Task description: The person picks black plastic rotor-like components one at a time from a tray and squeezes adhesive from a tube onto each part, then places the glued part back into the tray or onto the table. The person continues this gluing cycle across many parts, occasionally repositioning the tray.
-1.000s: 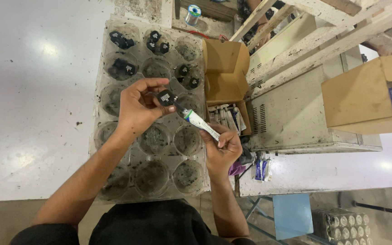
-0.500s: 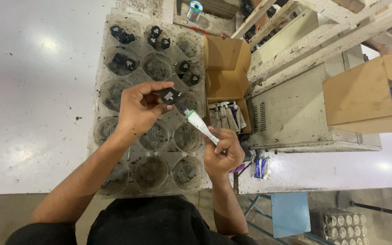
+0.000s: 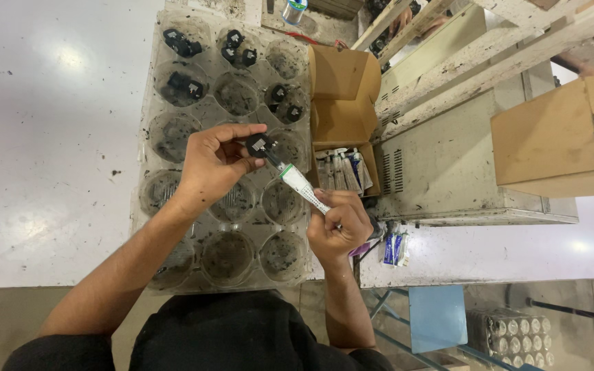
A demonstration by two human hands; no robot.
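Though half-hidden by fingers [image 3: 232, 130], small black part [image 3: 258, 144].

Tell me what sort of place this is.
Probably a small assembly workshop. The left hand holds a small black part while the right hand points a glue tube at it, over a grimy clear tray holding similar parts, beside a cardboard box of tubes.

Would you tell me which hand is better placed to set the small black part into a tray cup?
Left. The left hand already pinches the black part right above the tray, while the right hand is occupied with the tube.
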